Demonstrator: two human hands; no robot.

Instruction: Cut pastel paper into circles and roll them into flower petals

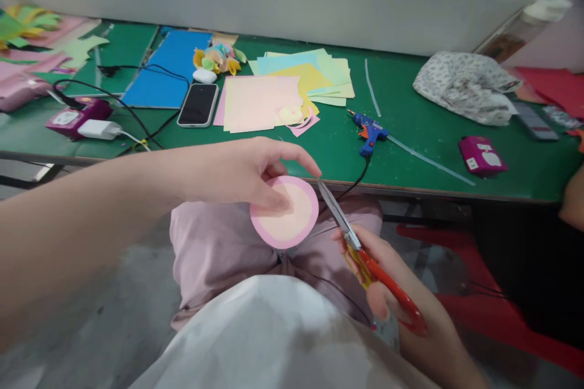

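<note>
Between the thumb and fingers of my left hand (255,173) is a round paper cutout (296,225), pale peach in the middle with a pink border. It is held above my lap, just in front of the table edge. My right hand (378,261) grips a pair of scissors (340,216) with orange and yellow handles. The blades look closed and point up and left, their tip near my outstretched left index finger and beside the cutout's right edge.
On the green table (401,115) lie paper sheets (260,103), a phone (198,106), a blue glue gun (368,132) with a cord, and glue sticks. A purple power adapter (79,115) with cables sits left, a purple box (482,155) right. Another person's arm (573,200) shows at the right edge.
</note>
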